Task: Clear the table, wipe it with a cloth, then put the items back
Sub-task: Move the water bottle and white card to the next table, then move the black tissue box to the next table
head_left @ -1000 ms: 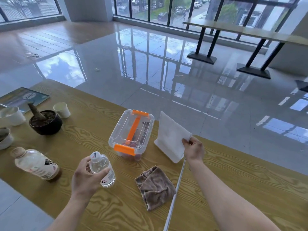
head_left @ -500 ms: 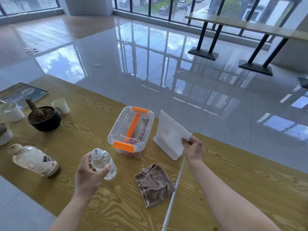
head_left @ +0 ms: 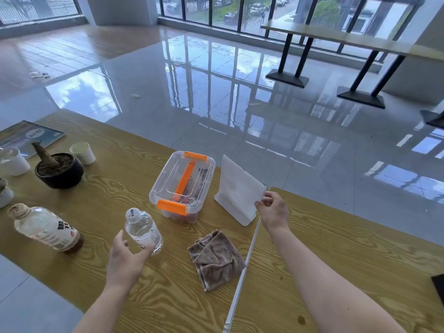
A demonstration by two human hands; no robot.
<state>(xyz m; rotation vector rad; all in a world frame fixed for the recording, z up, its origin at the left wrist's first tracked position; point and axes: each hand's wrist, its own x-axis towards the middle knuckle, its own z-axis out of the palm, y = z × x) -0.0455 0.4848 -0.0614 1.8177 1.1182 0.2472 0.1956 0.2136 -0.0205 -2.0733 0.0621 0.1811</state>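
Note:
On the wooden table (head_left: pixel 336 248) a small clear water bottle (head_left: pixel 141 230) with a white cap stands near the front edge. My left hand (head_left: pixel 127 257) holds it low down, fingers curled under its base and thumb just off its left side. My right hand (head_left: pixel 274 211) pinches the top right corner of an upright white pouch (head_left: pixel 236 193). A crumpled brown cloth (head_left: pixel 216 258) lies between my two arms. Behind it stands a clear lidded box (head_left: pixel 182 183) with orange latches and handle.
To the left are a tilted tea bottle (head_left: pixel 45 227), a black pot with soil (head_left: pixel 60 170), a paper cup (head_left: pixel 83 152), a white cup (head_left: pixel 13 162) and a booklet (head_left: pixel 26 135). A metal strip (head_left: pixel 242 272) runs across the table. Beyond lies a glossy tiled floor.
My left hand has lowered the water bottle onto the table and its grip has loosened. My right hand keeps its pinch on the white pouch.

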